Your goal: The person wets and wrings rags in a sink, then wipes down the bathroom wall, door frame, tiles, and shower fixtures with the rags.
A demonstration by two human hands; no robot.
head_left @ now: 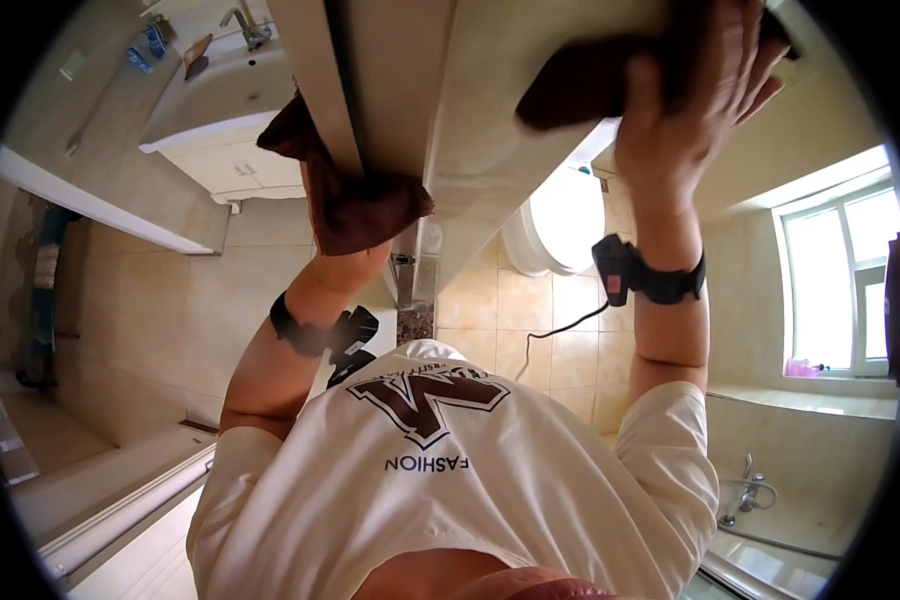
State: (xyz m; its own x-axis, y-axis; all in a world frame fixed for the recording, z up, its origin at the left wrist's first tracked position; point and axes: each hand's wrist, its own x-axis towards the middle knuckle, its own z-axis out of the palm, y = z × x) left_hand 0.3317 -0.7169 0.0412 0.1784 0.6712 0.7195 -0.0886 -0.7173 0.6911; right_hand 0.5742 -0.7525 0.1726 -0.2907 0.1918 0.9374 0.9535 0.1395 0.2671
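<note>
Right cloth (580, 85): dark red-brown, 1 o'clock, against beige panel (485, 120). Right hand (680, 120) over it, fingers extended, not clenched; blurred.

Left cloth (365, 215): same colour, between 10 and 11 o'clock, across panel's edge (395, 70). Left hand (348, 260) mostly covered by it; whether clenched, cannot tell.

Handling: apparently wiping. Advised: right palm flat, even pressure, overlapping strokes; left cloth snug along the edge; cable (575, 324) clear of both.

Markings: shirt (530, 480), "FASHION", upside down, towards 6 o'clock; above it a large letter, M or W; smaller line beyond, mostly illegible. Blue packet (148, 48), 10 o'clock: print unreadable.
</note>
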